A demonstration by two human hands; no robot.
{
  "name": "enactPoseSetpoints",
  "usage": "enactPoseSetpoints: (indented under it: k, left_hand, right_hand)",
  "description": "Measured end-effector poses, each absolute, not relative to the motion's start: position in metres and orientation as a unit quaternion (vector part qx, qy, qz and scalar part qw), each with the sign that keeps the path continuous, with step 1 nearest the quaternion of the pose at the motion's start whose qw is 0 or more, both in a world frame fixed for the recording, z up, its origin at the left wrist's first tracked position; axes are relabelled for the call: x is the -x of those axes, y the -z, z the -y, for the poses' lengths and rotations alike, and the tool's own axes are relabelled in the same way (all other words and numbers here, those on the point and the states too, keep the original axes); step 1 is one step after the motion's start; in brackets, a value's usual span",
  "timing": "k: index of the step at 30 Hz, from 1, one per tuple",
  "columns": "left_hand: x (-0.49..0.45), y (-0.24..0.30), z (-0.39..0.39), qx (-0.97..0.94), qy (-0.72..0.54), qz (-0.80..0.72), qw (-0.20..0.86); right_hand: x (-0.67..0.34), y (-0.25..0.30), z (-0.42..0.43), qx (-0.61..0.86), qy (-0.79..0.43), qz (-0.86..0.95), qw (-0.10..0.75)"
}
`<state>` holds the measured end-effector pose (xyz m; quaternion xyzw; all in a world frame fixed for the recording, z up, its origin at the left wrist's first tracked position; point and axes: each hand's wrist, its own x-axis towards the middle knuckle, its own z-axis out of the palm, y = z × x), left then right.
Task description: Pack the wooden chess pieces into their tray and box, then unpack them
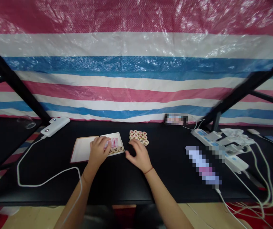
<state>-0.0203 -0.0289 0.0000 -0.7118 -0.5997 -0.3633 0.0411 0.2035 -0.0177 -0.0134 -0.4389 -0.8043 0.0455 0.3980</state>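
Observation:
A small white box (119,137) lies on the black table with its lid (81,149) folded out to the left. Inside it are several round xiangqi pieces (120,148) with black characters, and a pink printed sheet (114,142). My left hand (99,148) reaches over the box's left side, its fingers and thumb apart and partly over the contents. Just right of the box, rows of red-marked xiangqi pieces (140,133) stand close together. At their near edge is my right hand (140,156), thumb and fingers spread; its fingertips hide some pieces, and contact is unclear.
A white power bank (55,126) with a cable lies at the left. On the right are a blurred-out phone-like device (203,167), a power strip (219,149) with plugs, and loose cables. Another pixelated device (176,119) stands at the back before the striped sheet (126,92).

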Motion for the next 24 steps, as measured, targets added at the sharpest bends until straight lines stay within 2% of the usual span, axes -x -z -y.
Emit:
enactPoseSetpoints:
  k: [3,6,24]
  left_hand:
    - [0.039,0.004,0.044,0.737,0.287,0.606,0.083]
    - [0.044,0.012,0.054,0.764,0.245,0.587,0.109]
    - [0.046,0.028,0.054,0.765,0.235,0.587,0.125]
  right_hand:
    - [-0.178,0.013,0.015,0.362,-0.088,0.879,0.297]
    - [-0.166,0.015,0.007,0.338,-0.087,0.903,0.251]
    - [-0.157,0.026,0.010,0.391,-0.124,0.875,0.258]
